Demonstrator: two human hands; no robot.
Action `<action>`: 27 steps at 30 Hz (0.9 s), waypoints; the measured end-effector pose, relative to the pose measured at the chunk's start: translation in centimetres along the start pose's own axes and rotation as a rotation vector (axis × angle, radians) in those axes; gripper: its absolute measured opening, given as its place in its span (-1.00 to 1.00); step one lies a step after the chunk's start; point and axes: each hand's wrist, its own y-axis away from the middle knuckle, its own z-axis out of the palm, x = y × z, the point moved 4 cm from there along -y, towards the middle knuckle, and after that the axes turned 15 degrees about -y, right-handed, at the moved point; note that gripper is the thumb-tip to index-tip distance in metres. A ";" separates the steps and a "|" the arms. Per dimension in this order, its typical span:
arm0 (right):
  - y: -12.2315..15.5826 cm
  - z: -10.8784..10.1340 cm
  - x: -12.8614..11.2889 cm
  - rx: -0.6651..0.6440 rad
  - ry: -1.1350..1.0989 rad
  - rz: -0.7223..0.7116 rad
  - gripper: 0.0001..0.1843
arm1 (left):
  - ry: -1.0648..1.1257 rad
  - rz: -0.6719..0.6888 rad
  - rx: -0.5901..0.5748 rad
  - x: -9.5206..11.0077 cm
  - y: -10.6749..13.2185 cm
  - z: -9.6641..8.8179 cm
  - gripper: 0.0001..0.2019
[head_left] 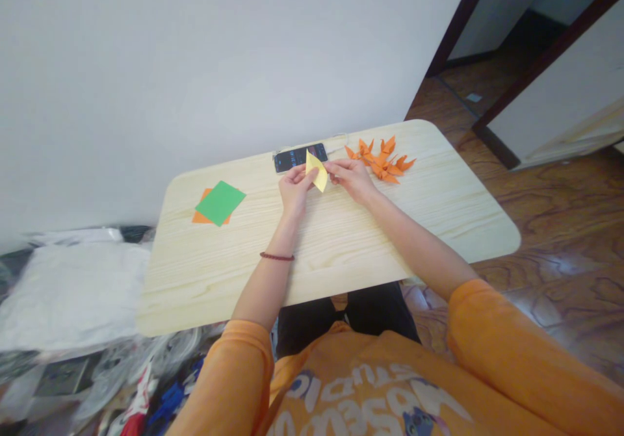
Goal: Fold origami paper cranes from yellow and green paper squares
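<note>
A small folded yellow paper [317, 170] stands tilted between both hands above the light wooden table [341, 241]. My left hand [294, 188] pinches its left side, fingers closed on it. From the right, my right hand [351, 177] grips the paper's other edge with closed fingers. A dark bead bracelet circles my left wrist. Just behind the paper lies a black phone [297, 158] with its screen lit.
Several folded orange paper shapes [383, 160] lie in a cluster at the table's far right. A green sheet [221, 202] rests on an orange sheet at the left. White bags and clutter [73, 293] sit on the floor to the left. A wall stands behind the table.
</note>
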 end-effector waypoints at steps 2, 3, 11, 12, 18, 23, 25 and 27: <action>0.0 0.0 0.0 -0.009 0.010 0.011 -0.64 | -0.009 0.002 -0.009 -0.1 -0.1 0.0 -0.59; 0.0 0.0 0.1 -0.012 0.020 0.008 -0.63 | -0.018 0.005 -0.014 -0.2 -0.1 0.0 -0.59; -0.2 -0.4 0.2 0.004 0.033 -0.038 -0.59 | -0.049 0.027 -0.063 -0.1 0.2 0.3 -0.56; -0.3 -0.5 0.2 0.007 0.030 -0.040 -0.58 | -0.052 0.030 -0.069 -0.1 0.2 0.3 -0.56; -0.4 -0.7 0.1 0.041 -0.015 -0.048 -0.55 | -0.016 0.038 -0.110 -0.2 0.1 0.5 -0.62; -0.3 -0.7 0.0 0.063 -0.010 -0.042 -0.55 | -0.061 0.058 -0.088 0.2 0.3 0.5 -0.72; -0.2 -0.7 -0.1 0.066 -0.016 -0.044 -0.55 | -0.075 0.050 -0.087 0.3 0.4 0.4 -0.71; -0.2 -0.6 -0.1 0.068 -0.018 -0.044 -0.55 | -0.072 0.027 -0.091 0.3 0.4 0.4 -0.69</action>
